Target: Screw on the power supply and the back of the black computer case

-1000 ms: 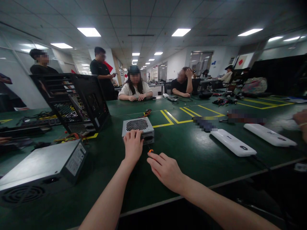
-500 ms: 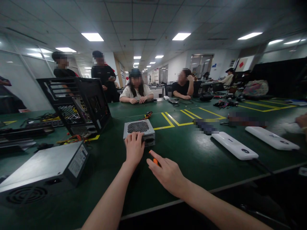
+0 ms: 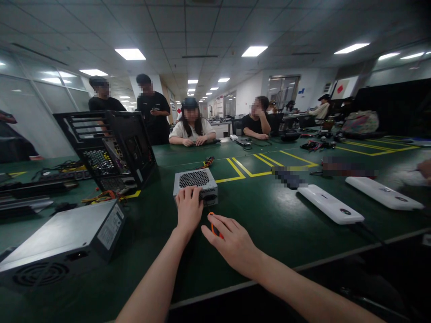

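Fingers (image 3: 187,193) of the left hand (image 3: 189,216) lie slightly parted over the near top edge of a small silver power supply (image 3: 198,177), which sits just left of the middle of the frame; whether the thumb presses against it too, I cannot tell. Lower and to the right, the right hand (image 3: 235,244) has its thumb and index finger drawn in around an orange tool (image 3: 212,224) — a narrow hold, with most of the tool hidden by the hand and its tip too faint to make out. The power supply rests flat on the green tabletop (image 3: 269,229), its honeycomb grille facing up and a dark socket on the side toward the lower right. Just behind it lies a bundle of coloured wires (image 3: 208,162), near yellow tape lines (image 3: 247,168) that run across the centre right. At the lower left stands a larger metal box (image 3: 67,229) with a round fan grille and a printed label; above it, at the left, is an open black computer case (image 3: 111,150). Two white oblong devices, one nearer (image 3: 330,205) and one farther (image 3: 382,193), lie at the right — well apart from both hands. Upper centre, a person in a light top (image 3: 191,128) sits across the tabletop.
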Available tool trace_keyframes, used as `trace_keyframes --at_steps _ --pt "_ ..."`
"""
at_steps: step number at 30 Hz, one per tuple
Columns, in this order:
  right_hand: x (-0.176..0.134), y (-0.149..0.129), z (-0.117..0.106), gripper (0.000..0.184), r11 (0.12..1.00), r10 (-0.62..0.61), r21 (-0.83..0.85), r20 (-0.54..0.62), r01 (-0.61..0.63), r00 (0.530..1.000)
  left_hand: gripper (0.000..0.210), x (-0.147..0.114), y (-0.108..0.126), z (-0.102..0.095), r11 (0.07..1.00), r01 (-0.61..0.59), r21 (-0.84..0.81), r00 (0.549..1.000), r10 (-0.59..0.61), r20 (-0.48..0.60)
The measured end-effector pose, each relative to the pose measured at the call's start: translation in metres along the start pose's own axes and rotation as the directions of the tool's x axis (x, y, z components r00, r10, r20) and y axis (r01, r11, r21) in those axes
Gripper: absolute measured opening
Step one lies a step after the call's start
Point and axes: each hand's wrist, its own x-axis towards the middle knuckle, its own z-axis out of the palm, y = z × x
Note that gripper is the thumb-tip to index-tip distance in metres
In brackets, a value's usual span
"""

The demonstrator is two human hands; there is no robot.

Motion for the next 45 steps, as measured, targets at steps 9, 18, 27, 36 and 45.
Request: trace_keyframes --at_steps 9,18,27,36,45 --pt "0.004 -0.004 -0.003 0.019 1.000 0.026 -0.006 0.009 -0.025 1.000 0.036 0.000 0.000 0.000 1.000 0.004 0.012 1.000 -0.005 0.006" --pt "-0.001 0.000 -0.004 0.023 0.998 -0.012 -0.059 0.017 0.013 1.000 0.036 0.000 0.001 0.000 1.000 0.000 0.012 1.000 0.001 -0.009" --pt "0.001 -0.002 -0.005 0.024 0.998 -0.056 -0.014 0.053 0.057 0.997 0.036 -0.001 0.001 0.000 1.000 -0.012 0.013 1.000 0.012 -0.012" --pt "0.000 0.000 -0.009 0.030 0.999 -0.044 0.008 0.089 0.043 0.995 0.037 -0.001 0.001 0.000 1.000 0.002 0.018 1.000 -0.002 0.000" --pt "0.003 -0.001 -0.014 0.038 0.998 -0.063 -0.015 0.083 0.065 0.995 0.038 0.000 0.001 -0.001 1.000 -0.001 0.007 1.000 0.001 0.010"
